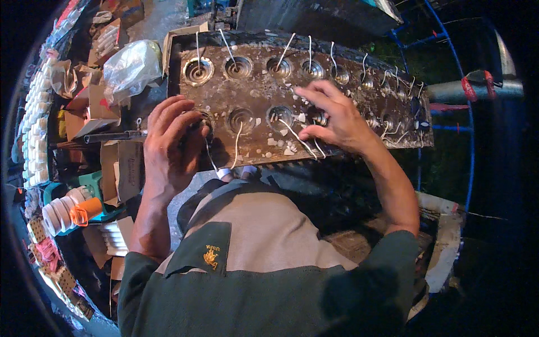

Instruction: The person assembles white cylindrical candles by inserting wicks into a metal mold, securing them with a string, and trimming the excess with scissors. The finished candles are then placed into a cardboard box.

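Observation:
A long brown metal mould (258, 90) with two rows of round holes lies in front of me, spattered with white flecks. White wicks (286, 50) stick up out of the holes. My left hand (171, 143) rests over a hole at the near left end, fingers curled around something I cannot make out. My right hand (331, 115) is over the near row's middle, with fingertips pinching at a hole beside a loose white wick (297, 137). White wax chips (286, 149) lie on the near edge.
A clear plastic bag (132, 67) and cardboard boxes (90, 109) lie left of the mould. Rows of white candles (36, 129) line the far left, with stacked white and orange rolls (70, 210) below. A blue metal frame (449, 73) and grey pipe (477, 90) stand at right.

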